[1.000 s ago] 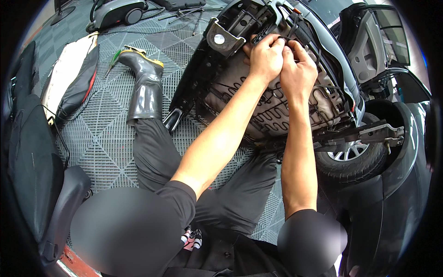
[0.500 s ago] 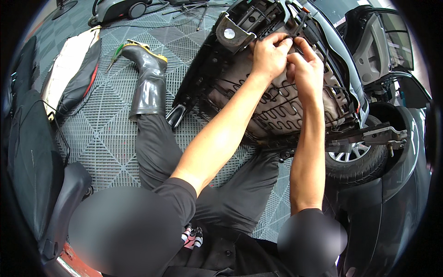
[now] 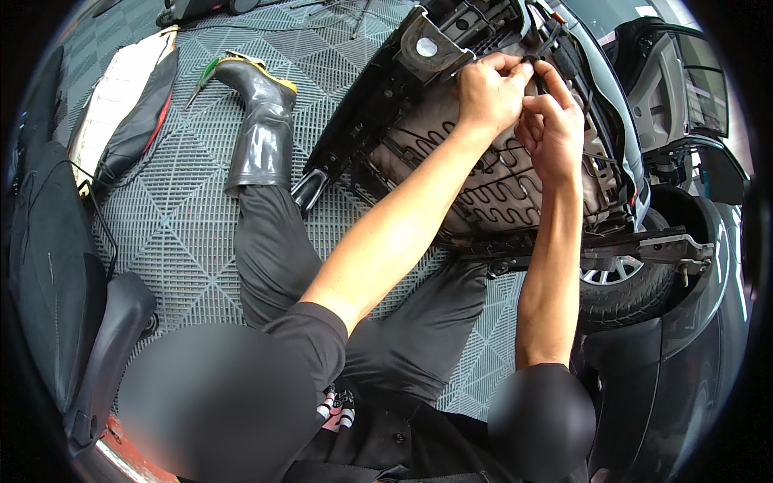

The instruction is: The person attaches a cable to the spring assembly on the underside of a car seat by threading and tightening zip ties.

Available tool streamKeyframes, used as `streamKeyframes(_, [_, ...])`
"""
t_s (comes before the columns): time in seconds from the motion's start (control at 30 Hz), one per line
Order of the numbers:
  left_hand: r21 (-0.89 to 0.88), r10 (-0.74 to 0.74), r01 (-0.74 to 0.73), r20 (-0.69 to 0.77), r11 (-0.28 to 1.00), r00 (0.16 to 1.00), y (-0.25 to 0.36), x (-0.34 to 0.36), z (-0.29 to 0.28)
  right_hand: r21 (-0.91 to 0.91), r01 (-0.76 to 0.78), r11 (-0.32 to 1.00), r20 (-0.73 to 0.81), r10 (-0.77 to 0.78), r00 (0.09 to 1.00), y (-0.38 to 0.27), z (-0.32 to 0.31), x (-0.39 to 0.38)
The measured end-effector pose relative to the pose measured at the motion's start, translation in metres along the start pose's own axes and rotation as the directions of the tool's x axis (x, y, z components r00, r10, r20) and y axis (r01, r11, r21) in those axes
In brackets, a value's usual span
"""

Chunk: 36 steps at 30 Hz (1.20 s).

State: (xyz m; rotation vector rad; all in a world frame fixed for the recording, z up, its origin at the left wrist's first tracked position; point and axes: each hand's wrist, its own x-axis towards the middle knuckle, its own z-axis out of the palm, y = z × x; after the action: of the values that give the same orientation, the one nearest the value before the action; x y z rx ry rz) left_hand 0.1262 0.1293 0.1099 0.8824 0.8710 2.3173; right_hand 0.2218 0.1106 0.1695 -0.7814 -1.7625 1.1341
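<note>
An upturned car seat lies in front of me, its underside with wavy wire springs and a pale pad showing. At the far part of its frame, the fingertips of my left hand are pinched together beside some dark wiring. My right hand meets it there, forefinger reaching up to the same spot, other fingers curled. Whatever small dark piece sits between the fingertips is mostly hidden. Left of the hands, a metal bracket with a round bright spot sticks out of the frame.
A seat rail juts right, over a wheel by a dark car body. To the left are a black seat and a white-and-black cushion. A green-handled tool lies by my boot on grid flooring.
The view has shifted slightly, so the seat and both hands appear a little farther right. Both hands stay at the same spot on the frame, with the right fingers slightly less curled.
</note>
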Motion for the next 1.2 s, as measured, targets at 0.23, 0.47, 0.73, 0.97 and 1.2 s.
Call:
streamKeyframes(0.23, [-0.187, -0.101, 0.092, -0.04, 0.978, 0.994, 0.004, -0.002, 0.002, -0.057, 0.05, 0.997, -0.056, -0.053, 0.997, 0.0, -0.001, 0.003])
streamKeyframes(0.47, [-0.151, -0.126, 0.125, 0.004, 0.981, 0.992, 0.011, -0.004, -0.002, -0.724, 0.225, 0.653, -0.2, -0.511, 0.836, 0.003, -0.001, 0.018])
streamKeyframes(0.73, [-0.053, -0.067, 0.07, 0.05, 0.996, 0.996, 0.007, -0.005, -0.008, -0.643, 0.122, 0.756, -0.233, -0.346, 0.909, 0.002, 0.0, 0.024])
streamKeyframes(0.97, [0.053, 0.042, -0.039, -0.06, 0.998, 0.997, 0.001, -0.007, 0.009, -0.845, 0.244, 0.476, -0.117, -0.61, 0.784, -0.001, 0.005, 0.023])
streamKeyframes(1.2, [0.367, 0.013, 0.007, -0.054, 0.93, 0.998, 0.018, -0.013, 0.012, -0.944, 0.321, 0.076, 0.211, -0.607, 0.766, -0.018, -0.007, 0.027])
